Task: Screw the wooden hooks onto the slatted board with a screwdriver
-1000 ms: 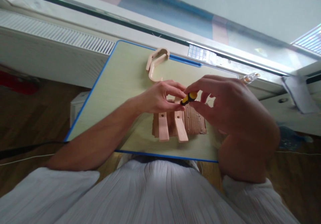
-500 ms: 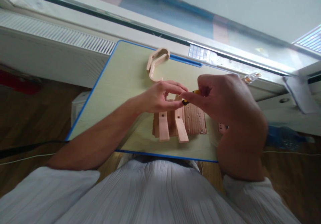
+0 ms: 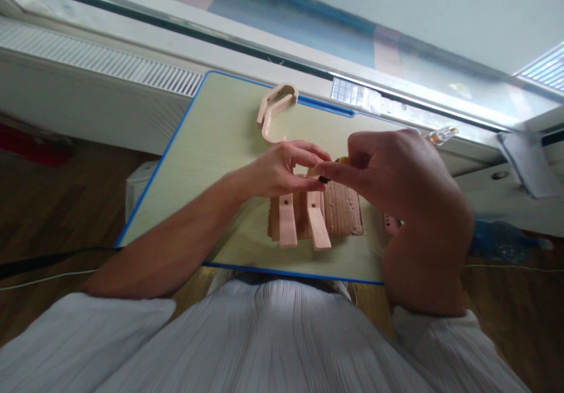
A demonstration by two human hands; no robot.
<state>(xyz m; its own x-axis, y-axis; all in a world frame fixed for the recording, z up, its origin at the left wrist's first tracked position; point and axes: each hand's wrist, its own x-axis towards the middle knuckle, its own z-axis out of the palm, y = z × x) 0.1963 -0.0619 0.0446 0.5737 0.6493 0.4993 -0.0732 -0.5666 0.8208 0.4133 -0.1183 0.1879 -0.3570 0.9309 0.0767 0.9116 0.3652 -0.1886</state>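
My right hand (image 3: 392, 170) is closed around a small yellow-and-black screwdriver (image 3: 343, 161), its fingers hiding most of the handle. The tool points left, and its tip is hidden. My left hand (image 3: 282, 167) reaches in from the left, thumb and fingers closed about the upper part of a wooden piece near the screwdriver's front end. Below the fingers show the lower ends of two pale wooden pieces, a left one (image 3: 288, 228) and a right one (image 3: 320, 231), each with a dark hole. Both lie over a brown corrugated cardboard piece (image 3: 343, 211) dotted with small screws or holes.
Curved wooden parts (image 3: 267, 117) lie at the back of the pale, blue-edged table (image 3: 211, 123). A blue groove (image 3: 326, 106) runs along its far edge. Behind are a window sill and a radiator (image 3: 132, 67). A pink object (image 3: 391, 224) sits beside my right forearm.
The screwdriver has turned slightly in my right fingers, and the right wrist has shifted a little. My left fingers have moved slightly; the wooden pieces stay in place.
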